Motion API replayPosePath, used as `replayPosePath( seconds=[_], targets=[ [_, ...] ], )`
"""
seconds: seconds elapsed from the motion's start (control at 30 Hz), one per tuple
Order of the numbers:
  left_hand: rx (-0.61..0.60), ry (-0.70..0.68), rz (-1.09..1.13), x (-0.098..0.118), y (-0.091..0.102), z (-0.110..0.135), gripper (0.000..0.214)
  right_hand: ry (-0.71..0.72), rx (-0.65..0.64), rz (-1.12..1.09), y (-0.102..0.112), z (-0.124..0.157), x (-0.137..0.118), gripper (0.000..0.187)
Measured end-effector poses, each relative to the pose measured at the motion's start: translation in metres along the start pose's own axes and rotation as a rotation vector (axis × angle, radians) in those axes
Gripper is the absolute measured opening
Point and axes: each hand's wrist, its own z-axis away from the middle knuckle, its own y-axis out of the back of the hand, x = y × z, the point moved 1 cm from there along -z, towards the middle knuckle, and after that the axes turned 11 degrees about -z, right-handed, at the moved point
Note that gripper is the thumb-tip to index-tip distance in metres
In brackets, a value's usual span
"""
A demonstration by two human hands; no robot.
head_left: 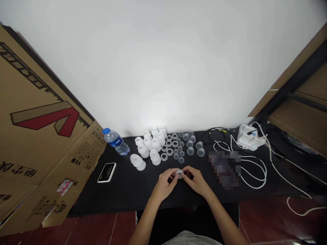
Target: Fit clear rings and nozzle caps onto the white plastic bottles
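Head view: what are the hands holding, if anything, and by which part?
The left hand and right hand hold a small clear round piece between them, by opposite sides of its edge.

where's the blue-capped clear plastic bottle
The bottle is left of centre in the head view, between the brown cardboard box and white plastic pieces.

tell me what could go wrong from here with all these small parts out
The small clear piece sits between the fingertips of the left hand and right hand, so it might slip and roll away. The clear rings and clear domes lie loose and close together, so a stray nudge could mix them. At the right, a white cable hangs beyond the table's front edge and might get snagged.
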Motion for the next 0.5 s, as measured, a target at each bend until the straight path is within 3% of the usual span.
replayPosePath(
  seconds=[0.27,0.5],
  targets=[
    [-0.016,0.002,-0.060,0.0021,-0.0021,0.0007,0.026,0.009,0.010,0.042,-0.0085,0.0023,0.0094,0.005],
    [-0.007,-0.012,-0.123,0.0043,-0.0009,0.0013,0.021,0.056,-0.012,0.113,-0.0098,0.0054,0.0046,0.005]
  ],
)
